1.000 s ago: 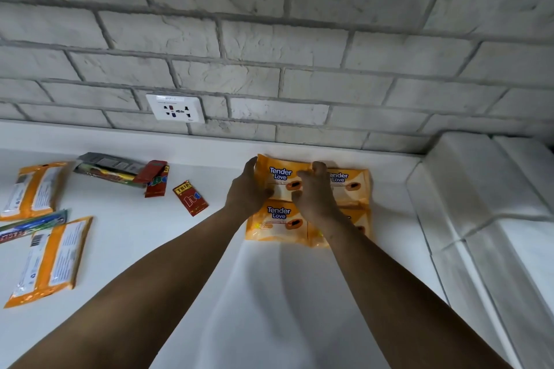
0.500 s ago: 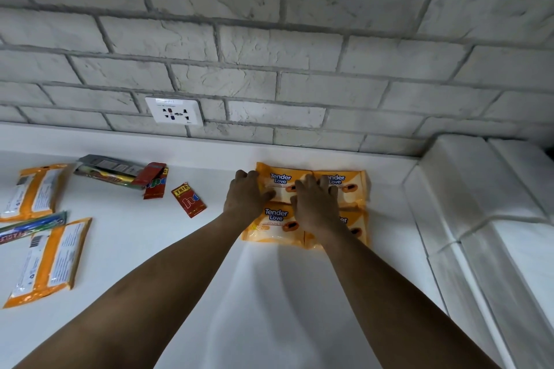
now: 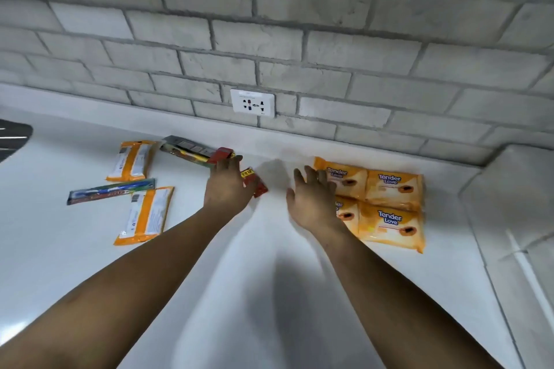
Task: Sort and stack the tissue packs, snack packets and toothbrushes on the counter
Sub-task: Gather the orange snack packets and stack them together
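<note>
Counter, white, against a brick wall. Tender Love tissue packs: four grouped at the back right; two more lie face-down toward the back left, a blue toothbrush pack between them. Second toothbrush pack at the back edge. Left hand: fingers spread over a red snack packet, nothing gripped yet. Right hand: open, empty, beside the grouped packs. Recommended handling: pinch the thin packet by an edge, then gather it with the other red packet.
</note>
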Demonstrator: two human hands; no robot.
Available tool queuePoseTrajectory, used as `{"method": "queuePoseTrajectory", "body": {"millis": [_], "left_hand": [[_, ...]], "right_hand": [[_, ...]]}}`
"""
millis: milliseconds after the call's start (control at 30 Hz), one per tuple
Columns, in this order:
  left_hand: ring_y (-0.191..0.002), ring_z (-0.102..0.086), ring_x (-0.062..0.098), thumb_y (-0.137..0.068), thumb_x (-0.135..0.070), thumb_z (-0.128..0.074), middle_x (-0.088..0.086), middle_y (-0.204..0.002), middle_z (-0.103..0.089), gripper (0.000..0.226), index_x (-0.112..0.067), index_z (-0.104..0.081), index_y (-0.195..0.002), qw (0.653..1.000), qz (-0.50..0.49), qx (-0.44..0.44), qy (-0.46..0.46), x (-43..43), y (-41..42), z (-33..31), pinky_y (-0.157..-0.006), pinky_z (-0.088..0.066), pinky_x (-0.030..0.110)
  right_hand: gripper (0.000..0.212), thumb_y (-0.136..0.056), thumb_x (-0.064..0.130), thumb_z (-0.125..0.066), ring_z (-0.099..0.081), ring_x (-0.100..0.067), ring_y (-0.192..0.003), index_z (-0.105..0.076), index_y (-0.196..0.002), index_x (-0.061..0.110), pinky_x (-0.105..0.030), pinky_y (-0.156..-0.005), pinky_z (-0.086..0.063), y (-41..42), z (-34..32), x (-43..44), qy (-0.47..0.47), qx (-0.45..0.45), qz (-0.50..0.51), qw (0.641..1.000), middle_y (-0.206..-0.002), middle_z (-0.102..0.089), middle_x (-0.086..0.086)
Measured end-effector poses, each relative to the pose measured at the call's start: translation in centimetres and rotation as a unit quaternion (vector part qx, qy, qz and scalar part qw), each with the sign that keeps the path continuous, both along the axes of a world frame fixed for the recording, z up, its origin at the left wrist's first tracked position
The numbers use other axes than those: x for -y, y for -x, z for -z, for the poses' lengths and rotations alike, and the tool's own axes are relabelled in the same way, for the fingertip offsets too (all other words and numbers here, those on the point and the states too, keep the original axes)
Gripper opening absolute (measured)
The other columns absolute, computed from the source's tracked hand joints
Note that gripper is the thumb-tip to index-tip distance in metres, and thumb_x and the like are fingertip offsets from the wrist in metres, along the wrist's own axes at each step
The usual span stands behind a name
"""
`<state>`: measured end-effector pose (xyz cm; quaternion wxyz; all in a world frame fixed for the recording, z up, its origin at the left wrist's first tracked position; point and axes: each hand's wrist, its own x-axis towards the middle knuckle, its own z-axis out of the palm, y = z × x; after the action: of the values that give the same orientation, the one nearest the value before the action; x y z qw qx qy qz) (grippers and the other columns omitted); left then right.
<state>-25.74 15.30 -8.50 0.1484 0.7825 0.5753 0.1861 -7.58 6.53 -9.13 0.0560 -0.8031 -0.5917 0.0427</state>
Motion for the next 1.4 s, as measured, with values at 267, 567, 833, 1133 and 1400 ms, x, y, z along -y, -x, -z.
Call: {"method": "queuePoseTrajectory", "body": {"millis": [267, 567, 833, 1133, 1400], "left_hand": [[-0.129, -0.047, 0.039, -0.093, -0.051, -0.065, 0.018, -0.142, -0.047, 0.071, -0.018, -0.043, -0.151, 0.996, -0.073, -0.039, 0.029, -1.1, 14.1, -0.5, -0.106, -0.043, 0.049], [-0.121, -0.065, 0.029, -0.089, -0.054, -0.066, 0.007, -0.138, -0.063, 0.064, -0.022, -0.050, -0.141, 0.985, -0.076, 0.007, 0.157, -5.3, 26.4, 1.9, -0.099, -0.056, 0.047], [-0.123, -0.064, 0.028, -0.100, -0.031, -0.062, 0.009, -0.135, -0.066, 0.051, -0.012, -0.047, -0.146, 0.965, -0.061, 0.055, 0.249, -5.6, 27.2, 2.8, -0.099, -0.049, 0.035], [-0.072, -0.070, 0.021, -0.097, -0.008, -0.062, 0.012, -0.099, -0.072, 0.041, -0.038, -0.049, -0.122, 0.877, -0.105, 0.308, 0.354, -6.2, 26.6, 2.3, -0.059, -0.059, 0.032], [-0.057, -0.057, 0.011, -0.097, -0.003, -0.056, 0.008, -0.069, -0.059, 0.017, -0.007, -0.064, -0.111, 0.757, -0.100, 0.406, 0.503, -5.8, 22.7, -0.1, -0.064, -0.061, 0.029]], "right_hand": [[0.057, -0.100, 0.043, -0.043, -0.031, -0.032, -0.140, -0.040, -0.151, 0.017, -0.050, -0.107, -0.032, 13.4, 0.4, -3.2, -0.019, -0.038, -0.048, 0.998, -0.156, -0.039, -0.006], [0.052, -0.101, 0.044, -0.045, -0.040, -0.033, -0.131, -0.047, -0.141, 0.010, -0.046, -0.101, -0.043, 27.5, 2.3, -8.2, 0.037, -0.148, -0.059, 0.987, -0.139, -0.049, -0.013], [0.039, -0.095, 0.035, -0.058, -0.058, -0.033, -0.114, -0.060, -0.125, 0.010, -0.042, -0.096, -0.052, 32.1, 3.8, -10.3, 0.055, -0.289, 0.044, 0.955, -0.122, -0.059, -0.015], [0.084, -0.080, 0.037, -0.072, -0.034, -0.031, -0.137, -0.035, -0.155, 0.037, -0.042, -0.113, -0.038, 29.6, 3.5, -9.1, 0.096, -0.365, -0.029, 0.926, -0.145, -0.037, -0.011], [0.084, -0.086, 0.033, -0.074, -0.032, -0.035, -0.139, -0.032, -0.157, 0.028, -0.044, -0.113, -0.038, 26.3, 3.7, -6.5, 0.036, -0.281, -0.103, 0.953, -0.159, -0.027, -0.006]]}}
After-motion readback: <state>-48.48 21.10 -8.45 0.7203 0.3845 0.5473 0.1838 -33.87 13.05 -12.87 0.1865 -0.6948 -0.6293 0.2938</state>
